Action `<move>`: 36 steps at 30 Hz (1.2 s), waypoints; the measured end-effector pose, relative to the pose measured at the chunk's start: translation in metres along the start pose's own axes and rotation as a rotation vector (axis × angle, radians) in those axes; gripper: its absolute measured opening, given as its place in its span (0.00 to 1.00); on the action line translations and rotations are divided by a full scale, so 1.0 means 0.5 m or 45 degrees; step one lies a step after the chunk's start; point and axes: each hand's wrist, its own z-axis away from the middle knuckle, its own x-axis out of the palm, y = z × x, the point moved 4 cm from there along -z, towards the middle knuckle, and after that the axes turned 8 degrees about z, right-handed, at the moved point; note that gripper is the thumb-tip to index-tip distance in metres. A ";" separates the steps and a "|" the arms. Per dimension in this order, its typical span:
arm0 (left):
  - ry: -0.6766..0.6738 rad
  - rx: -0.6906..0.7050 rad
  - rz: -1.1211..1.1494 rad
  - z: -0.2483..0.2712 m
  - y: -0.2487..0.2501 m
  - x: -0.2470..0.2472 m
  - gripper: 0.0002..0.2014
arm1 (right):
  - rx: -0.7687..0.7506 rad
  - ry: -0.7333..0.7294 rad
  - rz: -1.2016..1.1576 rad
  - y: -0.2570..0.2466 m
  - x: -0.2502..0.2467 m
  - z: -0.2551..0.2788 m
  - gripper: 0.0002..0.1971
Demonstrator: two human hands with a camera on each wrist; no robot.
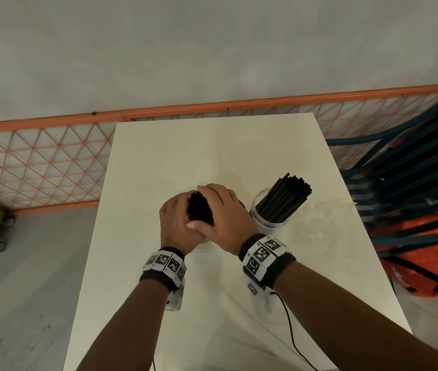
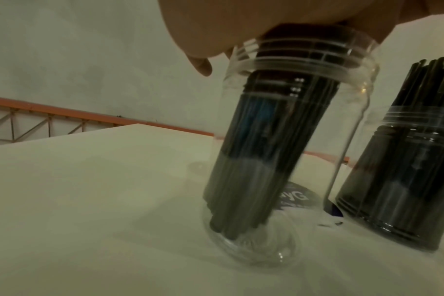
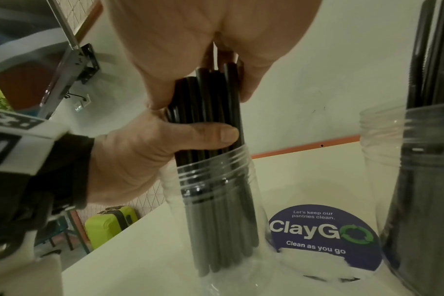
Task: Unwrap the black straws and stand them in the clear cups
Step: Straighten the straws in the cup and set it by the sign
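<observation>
Both hands — left hand (image 3: pixel 129 160), right hand (image 3: pixel 180 50) — clamped on straw bundle (image 3: pixel 213 124), lowering into near cup (image 3: pixel 216 220); next — release so it settles.

I see the clear cup (image 3: pixel 216 210) is transparent, glossy plastic with ridges at its rim. The black straws (image 3: pixel 210 112) look like smooth, slightly shiny plastic. The desk (image 1: pixel 212 145) has a smooth, matt white surface.

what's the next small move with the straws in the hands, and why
Probably let go. The bundle of black straws, gripped by both the left hand and right hand, already reaches the bottom of the clear cup; the second cup is filled.
</observation>
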 end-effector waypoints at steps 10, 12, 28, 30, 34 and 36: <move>-0.150 0.114 -0.174 -0.011 -0.037 -0.002 0.36 | -0.032 -0.015 0.092 -0.005 0.008 -0.008 0.49; -0.153 0.095 -0.164 -0.010 -0.031 0.004 0.31 | -0.059 -0.027 0.126 -0.012 0.018 -0.015 0.47; -0.238 0.027 -0.162 -0.020 -0.037 0.015 0.40 | 0.277 -0.072 -0.390 0.013 0.010 -0.010 0.55; -0.228 0.034 -0.195 -0.023 -0.039 0.019 0.36 | 0.293 -0.165 -0.456 0.015 0.023 -0.008 0.55; -0.195 0.010 -0.272 -0.028 -0.028 0.013 0.32 | 0.273 -0.164 -0.555 0.024 0.029 -0.012 0.52; -0.185 0.019 -0.308 -0.024 -0.023 0.008 0.33 | 0.257 -0.135 -0.542 0.029 0.022 -0.016 0.50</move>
